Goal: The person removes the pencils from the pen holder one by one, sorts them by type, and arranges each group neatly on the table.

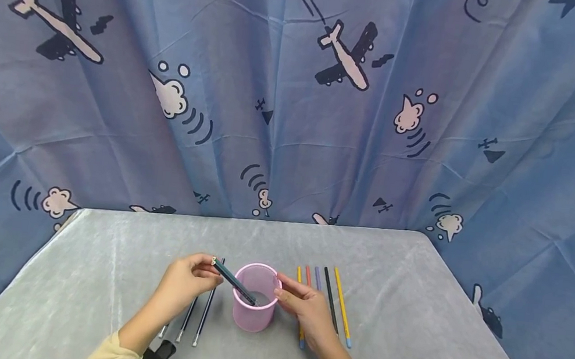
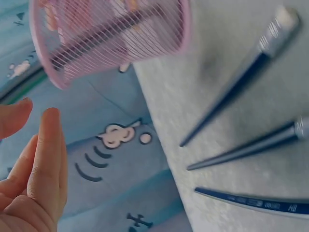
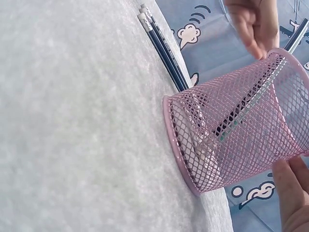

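A pink mesh pencil cup (image 1: 251,319) stands upright on the table. Dark pencils (image 1: 235,280), one greenish, lean inside it with their upper ends over the left rim. My left hand (image 1: 190,279) is beside those ends; in the left wrist view its thumb (image 2: 14,119) and fingers (image 2: 46,150) are apart with nothing between them. On the cup's right side, my right hand (image 1: 307,310) holds the rim between thumb and fingers; the right wrist view shows fingers (image 3: 289,186) against the mesh. Left of the cup lie dark blue pencils (image 1: 204,318) with white erasers, partly under my left hand.
Right of the cup lies a row of coloured pencils, among them a yellow one (image 1: 342,308), a black one (image 1: 330,299) and a purple one (image 1: 317,277). My right hand covers part of the row. A blue patterned curtain (image 1: 294,116) hangs behind the grey-covered table (image 1: 408,332).
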`<act>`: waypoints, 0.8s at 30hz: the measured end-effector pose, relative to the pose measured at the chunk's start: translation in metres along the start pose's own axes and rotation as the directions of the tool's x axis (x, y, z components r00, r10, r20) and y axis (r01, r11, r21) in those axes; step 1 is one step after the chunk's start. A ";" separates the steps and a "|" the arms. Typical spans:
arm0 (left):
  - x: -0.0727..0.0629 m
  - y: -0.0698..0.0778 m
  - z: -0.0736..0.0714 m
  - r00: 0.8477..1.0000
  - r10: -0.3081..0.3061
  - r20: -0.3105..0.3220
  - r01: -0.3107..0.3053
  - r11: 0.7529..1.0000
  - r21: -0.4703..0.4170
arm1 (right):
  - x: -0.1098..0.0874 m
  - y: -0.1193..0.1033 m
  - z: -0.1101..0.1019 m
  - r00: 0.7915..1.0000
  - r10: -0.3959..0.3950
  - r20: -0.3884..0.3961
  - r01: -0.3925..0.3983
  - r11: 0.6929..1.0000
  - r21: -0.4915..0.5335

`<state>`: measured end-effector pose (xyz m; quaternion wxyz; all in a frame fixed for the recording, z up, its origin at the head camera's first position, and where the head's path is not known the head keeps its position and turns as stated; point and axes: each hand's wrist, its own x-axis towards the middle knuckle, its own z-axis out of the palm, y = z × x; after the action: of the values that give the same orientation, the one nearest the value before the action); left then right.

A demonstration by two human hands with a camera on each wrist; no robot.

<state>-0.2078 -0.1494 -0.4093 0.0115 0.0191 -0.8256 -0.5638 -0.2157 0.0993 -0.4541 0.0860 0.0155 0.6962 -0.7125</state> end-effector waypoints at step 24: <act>-0.022 0.008 0.016 0.990 -0.040 -0.137 0.025 0.994 -0.108 | 0.000 0.000 0.000 1.000 0.004 0.001 -0.004 1.000 0.005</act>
<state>-0.1863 -0.1304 -0.4077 0.0605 0.0712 -0.7912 -0.6044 -0.2158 0.0987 -0.4545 0.0876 0.0166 0.6944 -0.7140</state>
